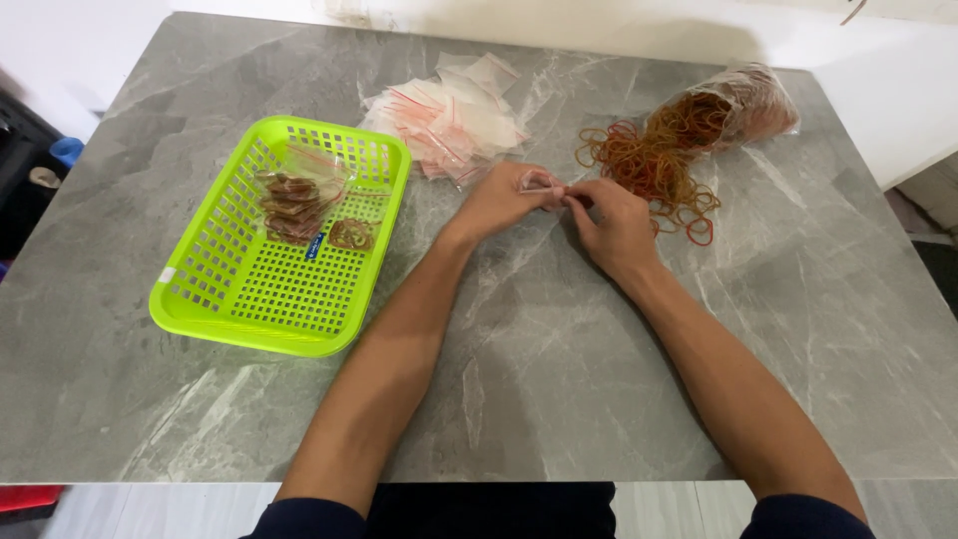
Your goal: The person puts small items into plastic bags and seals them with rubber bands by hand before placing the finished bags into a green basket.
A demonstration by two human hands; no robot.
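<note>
Head view — steeply down, close over table [559, 399]

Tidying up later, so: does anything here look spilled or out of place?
Yes: rubber bands have spilled from the plastic bag lying on its side, spreading over the table beside the right hand.

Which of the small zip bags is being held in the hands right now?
The single small clear bag pinched between left hand and right hand; others lie piled behind or filled in the green basket.

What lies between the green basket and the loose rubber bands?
In the head view, between green basket and rubber bands: a pile of small clear bags, plus both hands pinching one.
</note>
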